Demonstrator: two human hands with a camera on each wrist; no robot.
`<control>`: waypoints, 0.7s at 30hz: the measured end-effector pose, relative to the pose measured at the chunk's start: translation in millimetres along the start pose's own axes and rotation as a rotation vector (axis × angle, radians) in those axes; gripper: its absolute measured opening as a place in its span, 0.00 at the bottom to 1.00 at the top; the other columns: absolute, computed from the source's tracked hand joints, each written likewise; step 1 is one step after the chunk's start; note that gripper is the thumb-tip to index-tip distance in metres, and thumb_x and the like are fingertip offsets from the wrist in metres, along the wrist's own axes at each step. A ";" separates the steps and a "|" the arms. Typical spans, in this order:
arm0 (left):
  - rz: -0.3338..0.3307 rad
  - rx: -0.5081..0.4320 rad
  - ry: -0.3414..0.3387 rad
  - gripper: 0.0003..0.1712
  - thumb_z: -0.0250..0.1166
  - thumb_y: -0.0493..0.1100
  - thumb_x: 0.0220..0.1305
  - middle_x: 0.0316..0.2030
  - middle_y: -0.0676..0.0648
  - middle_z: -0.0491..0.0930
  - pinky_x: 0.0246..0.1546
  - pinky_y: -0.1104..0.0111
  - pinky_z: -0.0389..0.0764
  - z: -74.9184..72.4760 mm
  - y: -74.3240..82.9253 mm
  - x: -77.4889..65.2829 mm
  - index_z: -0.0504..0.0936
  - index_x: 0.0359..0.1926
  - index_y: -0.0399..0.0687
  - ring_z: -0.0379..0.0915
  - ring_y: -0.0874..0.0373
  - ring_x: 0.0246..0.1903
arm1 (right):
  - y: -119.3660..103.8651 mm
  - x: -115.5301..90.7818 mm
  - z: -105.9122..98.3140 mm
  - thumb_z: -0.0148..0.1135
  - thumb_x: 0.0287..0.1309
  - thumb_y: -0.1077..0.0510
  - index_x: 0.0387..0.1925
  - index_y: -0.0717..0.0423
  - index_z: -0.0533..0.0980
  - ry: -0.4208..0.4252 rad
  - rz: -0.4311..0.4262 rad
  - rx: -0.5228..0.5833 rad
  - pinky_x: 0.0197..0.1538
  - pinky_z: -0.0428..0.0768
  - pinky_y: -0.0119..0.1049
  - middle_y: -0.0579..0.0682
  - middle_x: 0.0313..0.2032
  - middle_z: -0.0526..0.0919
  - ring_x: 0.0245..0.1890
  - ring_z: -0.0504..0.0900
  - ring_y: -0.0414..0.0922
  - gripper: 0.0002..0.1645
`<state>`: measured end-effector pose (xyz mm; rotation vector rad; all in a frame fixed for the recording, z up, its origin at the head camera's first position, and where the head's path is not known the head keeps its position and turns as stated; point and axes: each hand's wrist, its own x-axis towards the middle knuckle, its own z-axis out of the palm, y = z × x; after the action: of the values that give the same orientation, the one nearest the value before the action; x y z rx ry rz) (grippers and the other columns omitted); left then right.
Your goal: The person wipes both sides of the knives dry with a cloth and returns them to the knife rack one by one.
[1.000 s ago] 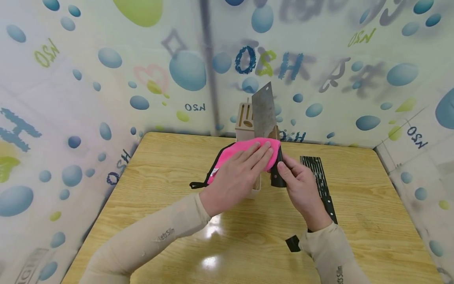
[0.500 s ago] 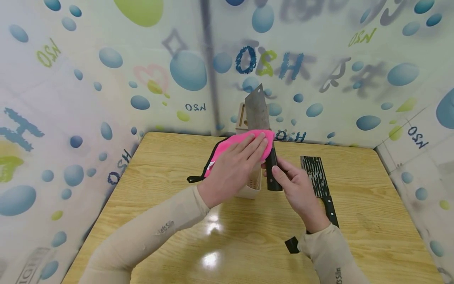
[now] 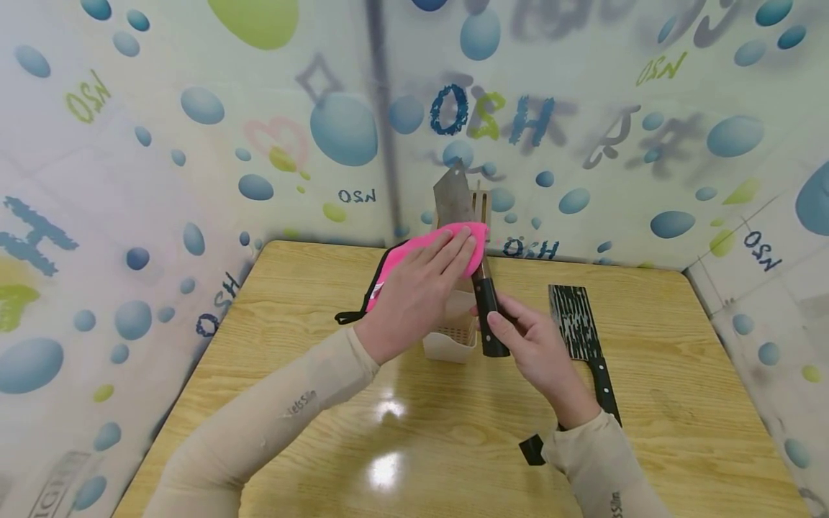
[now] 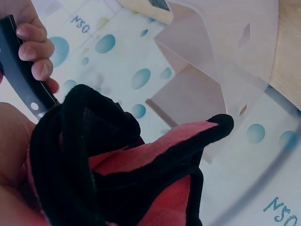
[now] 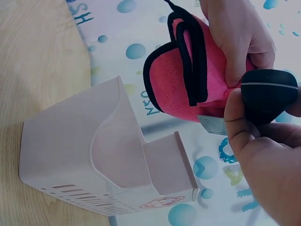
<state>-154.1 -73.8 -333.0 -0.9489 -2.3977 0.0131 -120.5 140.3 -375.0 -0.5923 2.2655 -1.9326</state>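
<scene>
My right hand (image 3: pixel 534 345) grips the black handle (image 3: pixel 491 316) of a cleaver, whose grey blade (image 3: pixel 452 194) points up and away, leaning left. Folded over the lower blade is a pink cloth (image 3: pixel 478 252) with black edging and a hanging loop. My left hand (image 3: pixel 414 306) holds this cloth against the blade, fingers laid flat along its top. From the right wrist view, the left thumb presses the cloth (image 5: pixel 169 80) from the other side, and a strip of blade (image 5: pixel 214 124) shows below it. The cloth hides the rest of the blade near the handle.
Behind the hands stands a beige slotted knife holder (image 3: pixel 450 345), partly covered by the cleaver and cloth. Another cleaver with a black-and-white streaked blade (image 3: pixel 573 320) lies on the wooden table (image 3: pixel 673 360) at right. A patterned wall closes the far side.
The cleaver has shifted left, its blade tipping further left and slightly lower. Both hands move with it, and the cloth stays near the blade's base, now a little higher and further left.
</scene>
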 end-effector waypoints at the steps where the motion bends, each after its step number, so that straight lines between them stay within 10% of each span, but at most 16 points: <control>1: -0.005 -0.001 -0.005 0.40 0.70 0.49 0.70 0.73 0.40 0.69 0.74 0.59 0.67 -0.1 -0.8 0.4 0.67 0.75 0.35 0.65 0.47 0.73 | 0.0 -0.1 0.2 0.49 0.80 0.60 0.72 0.65 0.69 -0.003 -0.003 -0.007 0.53 0.84 0.29 0.68 0.53 0.83 0.47 0.86 0.39 0.26; 21: 0.004 0.045 0.014 0.32 0.62 0.35 0.72 0.73 0.42 0.69 0.72 0.60 0.69 -5.3 0.2 -5.3 0.68 0.75 0.38 0.66 0.47 0.72 | -3.1 1.2 -0.2 0.53 0.76 0.65 0.69 0.69 0.71 0.015 -0.089 -0.068 0.48 0.85 0.29 0.68 0.49 0.86 0.44 0.87 0.36 0.24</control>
<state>-148.2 -78.0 -331.2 -0.9307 -2.3729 0.0615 -121.0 139.7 -371.7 -0.7001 2.3606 -1.9122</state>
